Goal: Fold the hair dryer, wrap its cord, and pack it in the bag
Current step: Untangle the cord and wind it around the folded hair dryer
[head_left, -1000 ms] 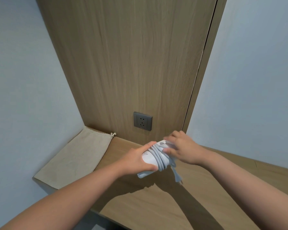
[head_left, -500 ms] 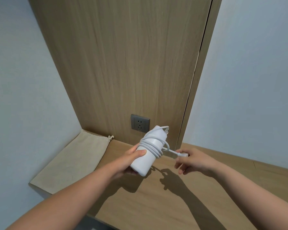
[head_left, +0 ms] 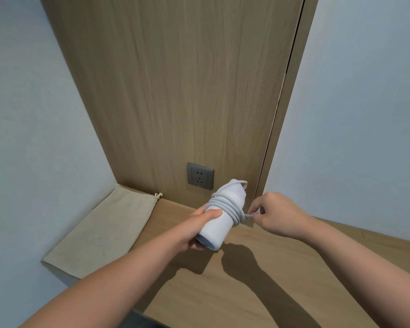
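Note:
A white folded hair dryer [head_left: 217,229] is held above the wooden counter, its barrel tilted up toward the wall. My left hand [head_left: 197,229] grips its lower body. The white cord [head_left: 225,204] is wound in several loops around the dryer's middle. My right hand [head_left: 276,213] pinches the cord's free end just right of the dryer, with the plug mostly hidden in the fingers. A beige drawstring bag [head_left: 104,229] lies flat on the counter at the left, against the wall corner.
A grey wall socket [head_left: 200,176] sits in the wooden panel just behind the dryer. The wooden counter [head_left: 258,287] stretches right along the pale wall; its front edge runs at the bottom of the view. Walls close in left and right.
The dryer was lifted and tilted upright in my left hand. My right hand came off the coils and pulled out to the right, holding the cord's end.

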`<state>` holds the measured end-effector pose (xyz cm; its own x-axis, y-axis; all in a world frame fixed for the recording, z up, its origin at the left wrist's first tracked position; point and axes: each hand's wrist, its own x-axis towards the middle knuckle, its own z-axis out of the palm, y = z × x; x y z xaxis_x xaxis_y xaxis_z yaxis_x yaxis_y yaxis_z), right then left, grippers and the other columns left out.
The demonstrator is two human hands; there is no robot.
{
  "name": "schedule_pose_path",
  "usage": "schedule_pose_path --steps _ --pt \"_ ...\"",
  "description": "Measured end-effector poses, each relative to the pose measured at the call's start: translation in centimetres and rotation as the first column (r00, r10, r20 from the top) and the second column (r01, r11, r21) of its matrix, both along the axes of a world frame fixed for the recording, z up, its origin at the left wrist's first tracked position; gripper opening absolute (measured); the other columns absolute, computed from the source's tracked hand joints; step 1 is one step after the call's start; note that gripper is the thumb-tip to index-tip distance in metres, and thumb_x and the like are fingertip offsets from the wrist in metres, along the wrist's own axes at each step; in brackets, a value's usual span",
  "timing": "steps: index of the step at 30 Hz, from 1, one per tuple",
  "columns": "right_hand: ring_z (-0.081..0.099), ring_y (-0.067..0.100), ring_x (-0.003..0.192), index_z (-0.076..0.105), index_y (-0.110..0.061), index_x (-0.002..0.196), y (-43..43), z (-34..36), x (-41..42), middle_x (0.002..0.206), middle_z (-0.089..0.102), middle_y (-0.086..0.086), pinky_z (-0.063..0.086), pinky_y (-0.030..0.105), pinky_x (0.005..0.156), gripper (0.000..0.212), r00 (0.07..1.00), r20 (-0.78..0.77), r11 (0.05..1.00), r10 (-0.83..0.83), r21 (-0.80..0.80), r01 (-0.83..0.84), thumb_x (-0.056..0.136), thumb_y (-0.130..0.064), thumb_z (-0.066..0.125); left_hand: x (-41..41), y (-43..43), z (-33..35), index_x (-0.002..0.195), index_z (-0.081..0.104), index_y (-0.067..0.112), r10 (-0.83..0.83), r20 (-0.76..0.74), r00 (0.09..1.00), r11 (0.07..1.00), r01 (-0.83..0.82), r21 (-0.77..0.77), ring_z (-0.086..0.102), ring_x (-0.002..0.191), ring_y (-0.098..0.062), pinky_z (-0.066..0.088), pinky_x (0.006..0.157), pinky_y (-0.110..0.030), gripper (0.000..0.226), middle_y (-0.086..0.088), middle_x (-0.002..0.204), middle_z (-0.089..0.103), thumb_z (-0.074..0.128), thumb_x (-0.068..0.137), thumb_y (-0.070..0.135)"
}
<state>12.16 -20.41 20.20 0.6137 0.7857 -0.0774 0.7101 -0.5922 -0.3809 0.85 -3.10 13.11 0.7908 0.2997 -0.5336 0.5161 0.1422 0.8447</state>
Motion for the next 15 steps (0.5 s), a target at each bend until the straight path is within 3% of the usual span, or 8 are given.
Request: schedule_pose_path --steps 4,8,10,12,15 --pt "0.052 0.015 0.068 0.074 -0.016 0.085 0.2 1.0 0.2 0.068 0.057 -0.005 0.038 0.022 0.052 0.022 1.0 0.026 1.0 0.013 -0.004 -0.013 0.079 -0.015 0.053 0.5 -0.6 1.1 0.14 0.036 0.043 -0.09 -0.027 0.996 0.97 0.094 0.222 0.062 0.095 -0.024 0.05 0.061 -0.029 0.054 -0.002 0.118 0.06 0.056 0.09 0.044" --pt "0.046 0.011 0.061 0.071 -0.015 0.079 0.4 0.3 0.1 0.062 0.05 -0.006 0.036 0.025 0.052 0.016 0.999 0.035 0.997 -0.03 0.075 0.027 0.077 -0.014 0.055 0.8 -1.0 1.8 0.149 0.014 0.045 -0.148 -0.065 0.987 0.882 0.162 0.443 0.057 0.096 -0.02 0.046 0.056 -0.025 0.081 0.005 0.139 0.048 0.063 0.084 0.044" --pt "0.049 0.015 0.064 0.066 -0.017 0.081 0.3 -0.5 0.0 0.062 0.047 -0.008 0.036 0.024 0.053 0.009 0.998 0.032 0.989 -0.05 0.144 0.045 0.078 -0.017 0.057 0.6 -1.0 1.9 0.15 0.01 0.045 -0.178 -0.072 0.981 0.832 0.19 0.522 0.056 0.099 -0.018 0.049 0.068 -0.027 0.088 0.007 0.142 0.046 0.066 0.081 0.046" --pt "0.051 0.016 0.069 0.06 -0.022 0.094 0.1 -1.2 -0.2 0.064 0.045 -0.014 0.037 0.022 0.055 0.015 0.998 0.03 0.981 -0.059 0.186 0.052 0.079 -0.022 0.06 0.3 -1.1 1.8 0.149 0.008 0.047 -0.201 -0.091 0.975 0.768 0.214 0.604 0.055 0.104 -0.016 0.047 0.08 -0.028 0.093 0.008 0.143 0.047 0.067 0.078 0.05" --pt "0.054 0.016 0.069 0.051 -0.029 0.117 0.0 -1.9 -0.4 0.068 0.048 -0.014 0.045 0.026 0.06 0.04 0.998 0.059 0.985 0.004 0.17 -0.014 0.079 -0.025 0.06 -0.1 -1.2 1.7 0.148 0.003 0.048 -0.233 -0.111 0.966 0.699 0.246 0.672 0.057 0.106 -0.017 0.049 0.083 -0.03 0.097 0.008 0.139 0.05 0.066 0.074 0.055"
